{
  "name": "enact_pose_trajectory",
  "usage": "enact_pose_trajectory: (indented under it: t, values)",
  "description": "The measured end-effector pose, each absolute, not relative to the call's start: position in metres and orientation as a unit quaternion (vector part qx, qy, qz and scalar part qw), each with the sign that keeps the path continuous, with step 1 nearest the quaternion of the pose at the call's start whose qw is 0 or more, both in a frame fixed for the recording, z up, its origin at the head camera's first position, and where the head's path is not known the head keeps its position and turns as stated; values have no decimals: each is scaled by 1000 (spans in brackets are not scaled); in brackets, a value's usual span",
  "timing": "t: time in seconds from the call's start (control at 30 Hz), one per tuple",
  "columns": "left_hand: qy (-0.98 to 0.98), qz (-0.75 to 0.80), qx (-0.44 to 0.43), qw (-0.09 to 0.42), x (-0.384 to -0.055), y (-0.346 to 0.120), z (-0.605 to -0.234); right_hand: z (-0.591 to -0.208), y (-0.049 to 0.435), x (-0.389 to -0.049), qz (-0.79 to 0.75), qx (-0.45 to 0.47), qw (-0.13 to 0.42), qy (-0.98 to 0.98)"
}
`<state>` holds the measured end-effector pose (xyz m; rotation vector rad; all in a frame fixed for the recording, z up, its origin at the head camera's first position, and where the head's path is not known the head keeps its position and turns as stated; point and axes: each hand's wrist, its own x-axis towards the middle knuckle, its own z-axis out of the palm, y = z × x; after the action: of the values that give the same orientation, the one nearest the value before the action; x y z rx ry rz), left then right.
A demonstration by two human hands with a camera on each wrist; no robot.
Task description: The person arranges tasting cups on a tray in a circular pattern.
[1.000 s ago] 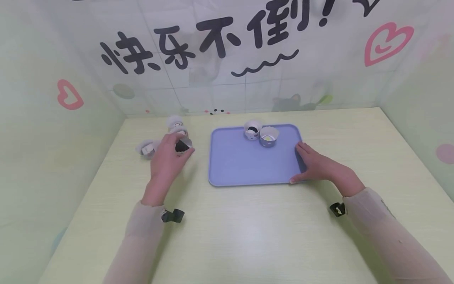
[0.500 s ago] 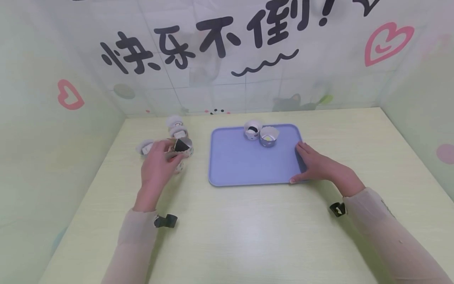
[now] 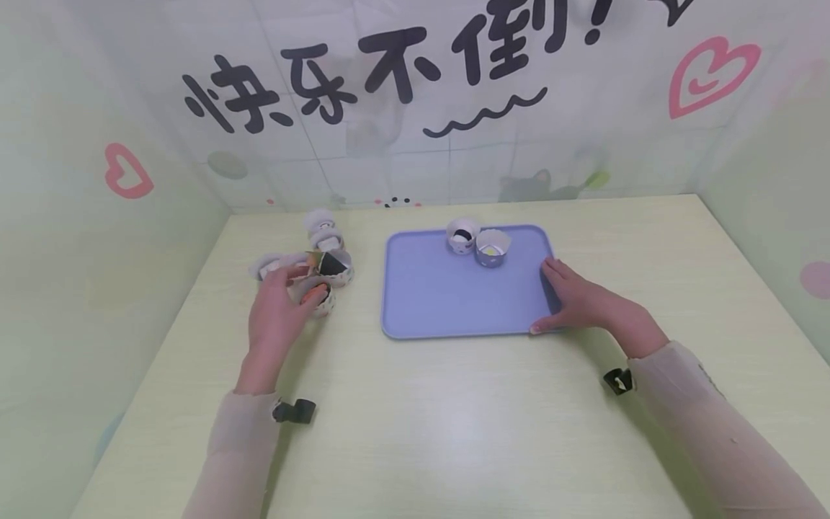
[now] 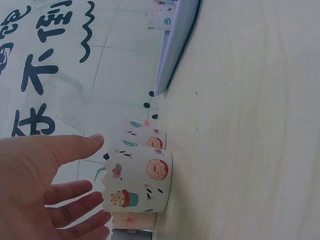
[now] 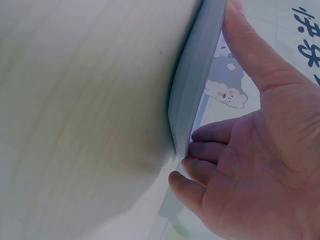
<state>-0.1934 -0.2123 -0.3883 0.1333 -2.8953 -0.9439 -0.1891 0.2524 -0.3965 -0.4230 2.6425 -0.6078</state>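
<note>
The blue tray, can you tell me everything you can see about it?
The tray is a pale purplish blue, shaped like a rectangle with rounded corners and a raised rim. It looks smooth, maybe plastic. It lies face up on the light wooden-looking table. Two small cups, a white one and a bluish one, stand inside it near the far rim. The right hand holds its near right corner.

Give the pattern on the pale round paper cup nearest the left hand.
Cup: doughnut, cupcake; best in left wrist.
</note>
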Motion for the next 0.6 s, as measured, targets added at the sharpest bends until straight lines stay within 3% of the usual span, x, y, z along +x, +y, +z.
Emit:
enact_pose_trajectory:
  t: [0.6]
  values:
    - [-916, -391, 84, 16, -195, -221, -404, -398, 253, -190, -215, -153, 198, 944]
